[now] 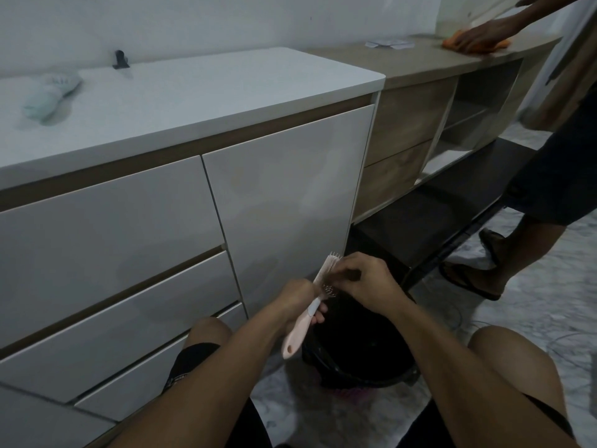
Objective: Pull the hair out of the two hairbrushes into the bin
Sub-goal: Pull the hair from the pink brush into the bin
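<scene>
Looking down from the head camera, I see both hands working just above a black bin (358, 350) that stands on the marbled floor (529, 321) between my knees. My left hand (298, 305) is wrapped around the pink hairbrush (310, 307) at the neck, where handle meets head, so it is closed on the brush. The handle points down toward me and ends over the near rim of the bin; the bristled head tilts up and away, toward the white cabinet (284, 195). My right hand (365, 282) sits against the bristle side of the head, its fingertips (339, 274) pinched together among the bristles. I take it they are nipped on a dark tuft of hair, but the clump is too small and dim for me to be sure. I can find only this one brush; something pink-purple (347, 396) shows on the floor at the foot of the bin, too blurred to name. On the white table (193, 88) above the cabinet lie a pale green bundle (48, 95) and a small dark clip (120, 59). To the right, another person (555, 176) stands with a hand on an orange cloth (452, 43) on the wooden table (416, 59).
</scene>
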